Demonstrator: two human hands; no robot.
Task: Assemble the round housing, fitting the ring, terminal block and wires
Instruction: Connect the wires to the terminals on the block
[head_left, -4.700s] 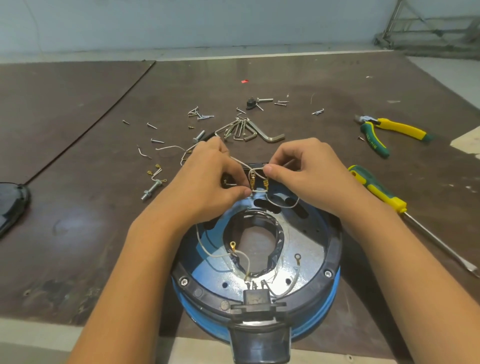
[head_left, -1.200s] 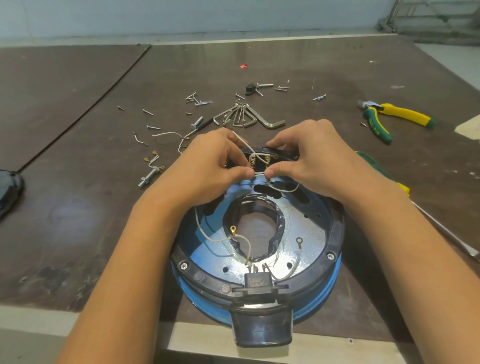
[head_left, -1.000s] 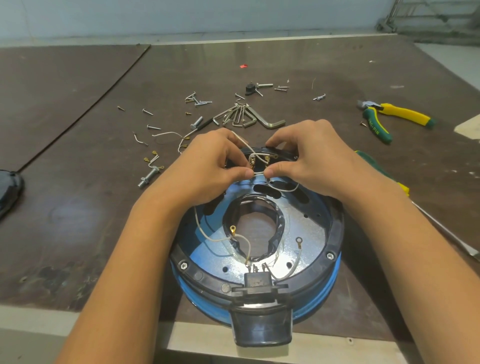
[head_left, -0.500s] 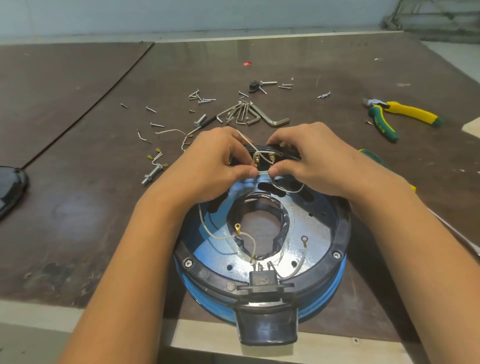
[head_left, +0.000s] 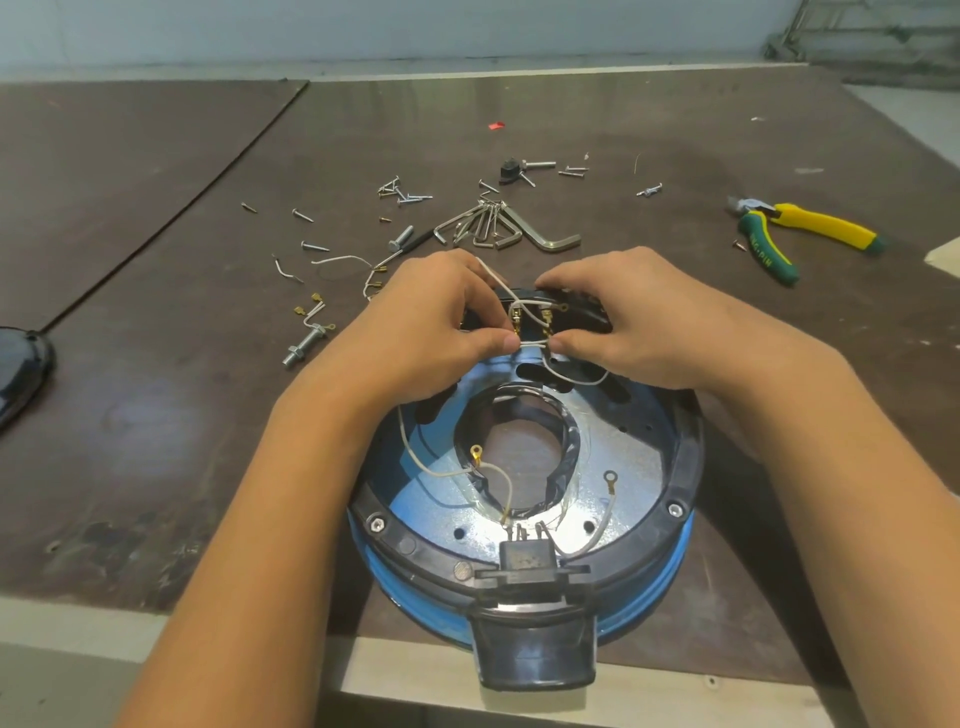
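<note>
1. The round housing (head_left: 670, 577), blue at the side, was seen lying flat at the near edge of the table (head_left: 156, 415), with its open face turned up.
2. A black ring (head_left: 688, 457) was seated around the housing's top rim, and screw heads were visible in it.
3. At the housing's far edge a black terminal block (head_left: 582, 325) was seen between the two hands, with brass terminals (head_left: 545, 317) showing on it.
4. The left hand (head_left: 431, 332) was held over the housing's far-left part, and a thin white wire (head_left: 535, 343) was pinched between its thumb and forefinger.
5. The right hand (head_left: 634, 322) was held over the housing's far-right part. The same short stretch of wire was pinched at its thumb tip, and its other fingers were curled over the block.
6. Inside the housing, one ring lug (head_left: 475, 452) was seen at the central opening and a second lug (head_left: 610, 475) on the metal plate to the right of the opening.
7. A black connector (head_left: 524, 558) was fitted at the housing's near edge, with white leads running from it.
8. Beyond the housing, hex keys (head_left: 498, 228) and scattered screws (head_left: 400, 192) were laid out.
9. Beyond the housing and to its right, yellow-and-green pliers (head_left: 810, 234) were seen. A bolt (head_left: 306, 343) lay to the housing's left, and a dark cover (head_left: 21, 369) well apart on that same side.
</note>
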